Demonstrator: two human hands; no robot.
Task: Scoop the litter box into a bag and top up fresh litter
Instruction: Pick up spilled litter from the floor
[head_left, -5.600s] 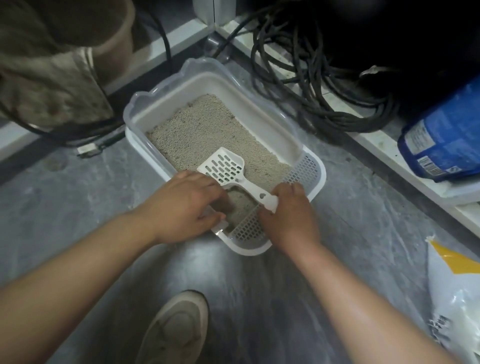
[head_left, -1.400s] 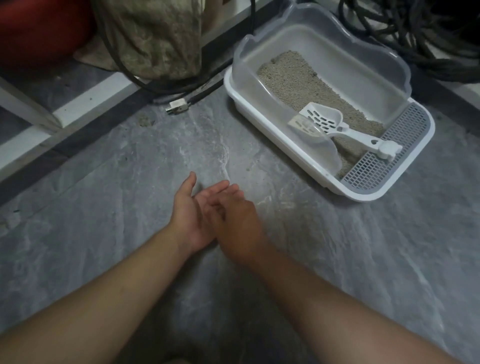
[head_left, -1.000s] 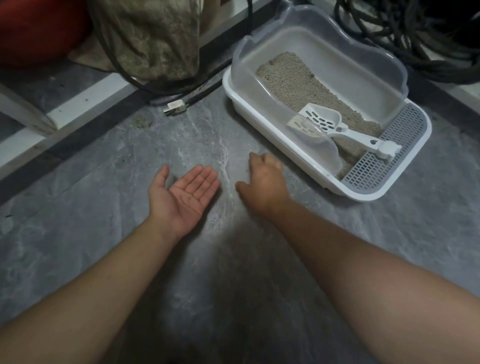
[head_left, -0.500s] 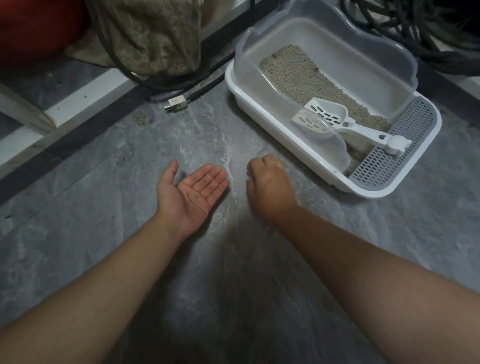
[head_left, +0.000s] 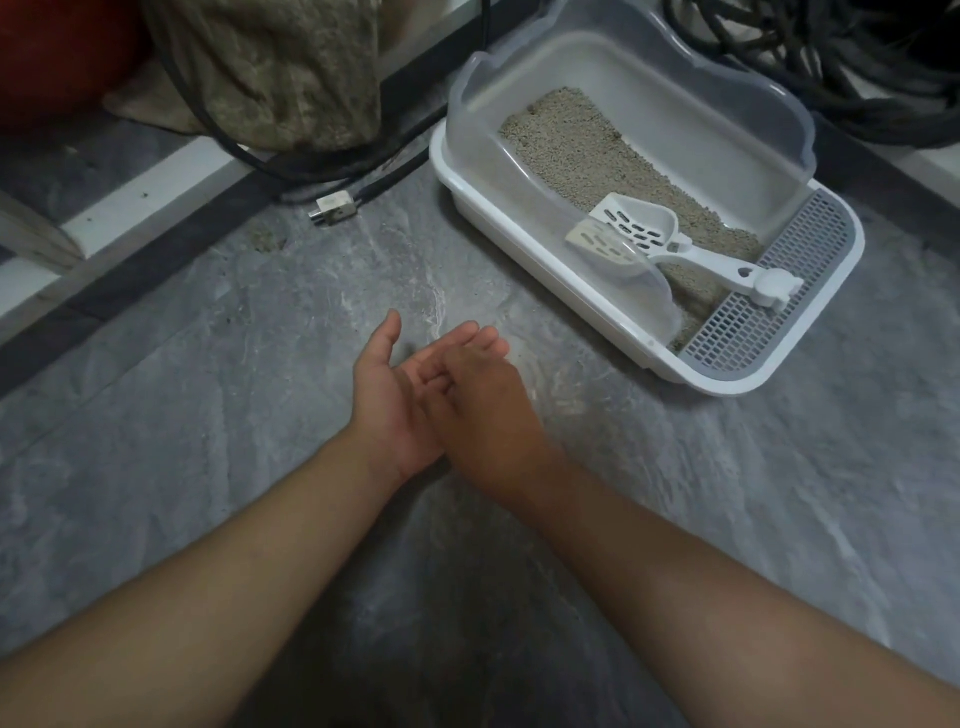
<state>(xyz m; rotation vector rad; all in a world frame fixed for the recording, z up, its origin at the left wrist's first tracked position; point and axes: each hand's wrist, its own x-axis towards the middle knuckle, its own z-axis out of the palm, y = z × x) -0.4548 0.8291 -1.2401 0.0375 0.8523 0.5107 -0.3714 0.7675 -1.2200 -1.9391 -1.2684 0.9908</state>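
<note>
Fingers of my left hand straight, palm up, my right hand laid across them, its fingers hidden so grip unclear, white plastic litter box nearby, slotted white scoop lying inside on beige litter

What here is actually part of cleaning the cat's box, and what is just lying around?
Part of the job:
- litter box
- litter inside it
- scoop resting in the box
- left hand, palm up
- right hand, fingers over that palm

Just lying about:
- plug on the floor
- coiled cables
- mottled cloth
</note>
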